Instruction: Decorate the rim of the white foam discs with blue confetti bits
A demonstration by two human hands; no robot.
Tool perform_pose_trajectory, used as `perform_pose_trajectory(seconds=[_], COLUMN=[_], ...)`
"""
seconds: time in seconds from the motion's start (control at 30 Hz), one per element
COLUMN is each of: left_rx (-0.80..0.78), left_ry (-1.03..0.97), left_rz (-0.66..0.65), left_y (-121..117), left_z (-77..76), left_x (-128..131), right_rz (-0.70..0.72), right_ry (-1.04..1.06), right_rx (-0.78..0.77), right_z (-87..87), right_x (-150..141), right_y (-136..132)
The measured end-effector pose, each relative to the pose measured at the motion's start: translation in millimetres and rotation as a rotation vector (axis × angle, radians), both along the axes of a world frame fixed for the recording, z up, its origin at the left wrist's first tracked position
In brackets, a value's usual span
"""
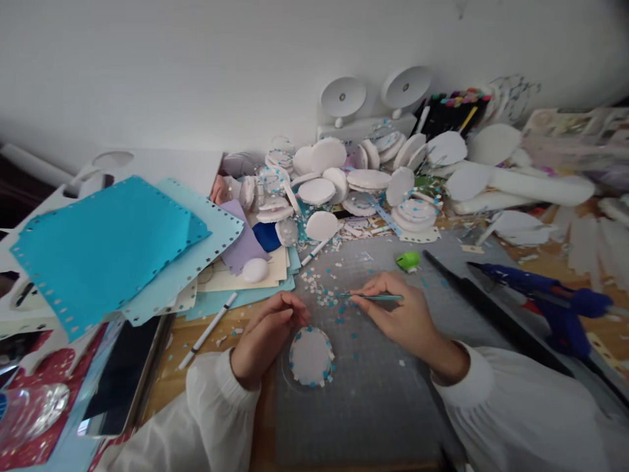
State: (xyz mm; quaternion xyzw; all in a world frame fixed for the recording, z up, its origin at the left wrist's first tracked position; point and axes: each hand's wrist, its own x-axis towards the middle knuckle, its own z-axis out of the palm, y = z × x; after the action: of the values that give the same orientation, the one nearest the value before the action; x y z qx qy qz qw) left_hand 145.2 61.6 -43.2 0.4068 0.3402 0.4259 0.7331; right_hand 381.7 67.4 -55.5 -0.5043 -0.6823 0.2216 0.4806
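My right hand [396, 311] pinches a pair of slim teal tweezers [381, 297], their tips pointing left into a scatter of tiny white and blue paper flowers [322, 288]. Below lies a round white disc [312, 357] on the grey cutting mat [354, 419]; small blue and white pieces dot its rim, and a thin clear loop curves around its lower left. At the disc's upper left edge my left hand [272, 328] rests with its fingers curled together; whether anything is between them is hidden.
White discs [322, 190] are heaped at the back. Punched blue sheets [113, 246] and a white pen [209, 331] lie left, near a phone [125, 377]. On the right are a blue glue gun [555, 301], a long black tool [491, 311] and a green piece [407, 261].
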Motion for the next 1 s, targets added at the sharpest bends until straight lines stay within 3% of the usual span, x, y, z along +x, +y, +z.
perform_pose_trajectory(seconds=[0.17, 0.27, 0.47, 0.57, 0.77, 1.0], left_rx=[-0.071, -0.089, -0.140, -0.034, 0.365, 0.439], left_ry=[-0.081, -0.080, -0.051, 0.104, 0.356, 0.362], left_rz=[-0.043, -0.005, 0.042, 0.027, -0.066, -0.081], left_y=[0, 2, 2, -1, -3, -2], left_z=[-5.9, -7.9, -4.9, -2.7, 0.4, -1.8], left_x=[4, 5, 6, 8, 9, 7], right_rz=[-0.029, -0.046, -0.076, -0.029, 0.121, 0.139], right_ry=[-0.039, -0.034, 0.195, 0.326, 0.424, 0.423], right_rx=[0.004, -0.015, -0.003, -0.021, -0.084, -0.173], right_z=[-0.9, 0.9, 10.4, 18.1, 27.4, 23.5], right_x=[0, 0, -3, -8, -21, -24], right_y=[0, 0, -3, -10, -26, -26])
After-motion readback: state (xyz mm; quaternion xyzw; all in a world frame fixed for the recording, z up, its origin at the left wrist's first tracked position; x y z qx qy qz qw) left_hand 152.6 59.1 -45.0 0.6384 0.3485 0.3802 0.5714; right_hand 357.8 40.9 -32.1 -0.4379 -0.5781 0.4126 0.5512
